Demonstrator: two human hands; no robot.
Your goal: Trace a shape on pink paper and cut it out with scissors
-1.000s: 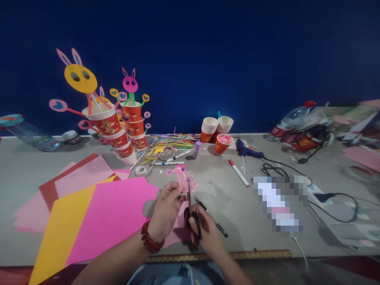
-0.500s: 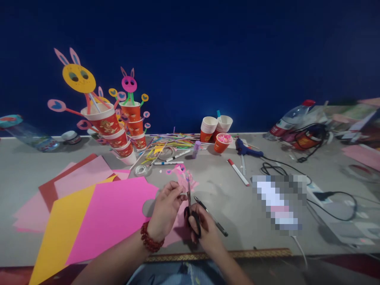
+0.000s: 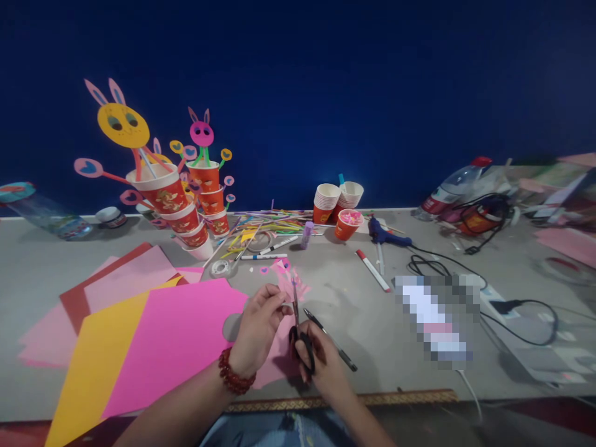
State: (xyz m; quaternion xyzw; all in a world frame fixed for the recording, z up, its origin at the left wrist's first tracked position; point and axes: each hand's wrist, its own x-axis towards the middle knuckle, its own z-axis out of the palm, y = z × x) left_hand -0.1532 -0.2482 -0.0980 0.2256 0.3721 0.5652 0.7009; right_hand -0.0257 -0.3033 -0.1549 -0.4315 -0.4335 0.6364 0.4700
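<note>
The right hand (image 3: 322, 355) is closed around the black handles of the scissors (image 3: 297, 318). The left hand (image 3: 259, 320) pinches a tiny bit of paper (image 3: 289, 304) right by the blades, over the table (image 3: 372, 341). To cut well, I would keep the left fingers out of the blades' way, pinch tight, snip slowly, and turn the paper instead of the scissors.

I count one pair of scissors, one black pen (image 3: 329, 339), one red and white marker (image 3: 373, 271), two white pens (image 3: 263, 256), one purple glue stick (image 3: 307, 236), one blue glue gun (image 3: 390, 236), one big yellow bunny face (image 3: 123, 126) and one pink bunny face (image 3: 202, 134).
</note>
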